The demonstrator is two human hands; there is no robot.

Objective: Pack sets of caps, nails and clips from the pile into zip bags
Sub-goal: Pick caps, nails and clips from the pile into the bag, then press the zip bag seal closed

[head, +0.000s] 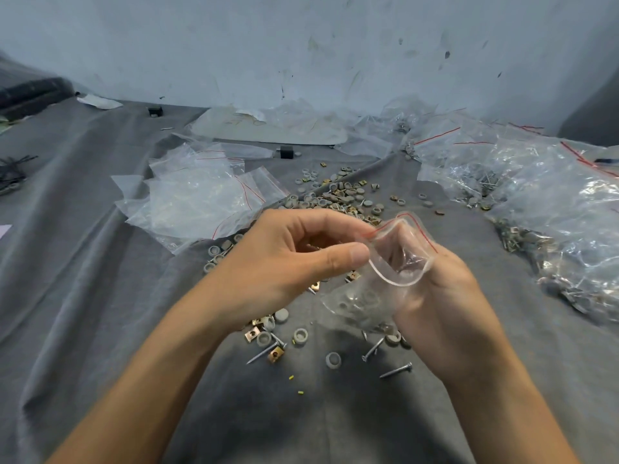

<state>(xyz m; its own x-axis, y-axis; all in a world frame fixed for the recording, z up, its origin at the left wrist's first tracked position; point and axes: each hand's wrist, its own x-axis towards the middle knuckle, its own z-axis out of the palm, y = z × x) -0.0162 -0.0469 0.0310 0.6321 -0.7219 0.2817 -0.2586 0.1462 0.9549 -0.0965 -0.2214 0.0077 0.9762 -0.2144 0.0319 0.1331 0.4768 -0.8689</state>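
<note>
left hand [294, 259]: fingers curled, thumb and forefinger pinching the near lip of the zip bag [385, 289].
right hand [438, 316]: fingers tucked into the bag's mouth, gripping it and holding it wide.
zip bag: up off the bench between both hands, grey caps showing inside.
pile [338, 195]: just beyond the hands, on the grey cloth [100, 296].
nails [395, 370]: loose by the right wrist.

On the bench [100, 296], the pile [338, 195] lies behind the hands. Empty bags [197, 199] lie left of it and filled bags [552, 202] right. The left hand [284, 259] and right hand [445, 306] hold a bag [395, 262] between them, above loose nails [397, 370] and caps [333, 360].
</note>
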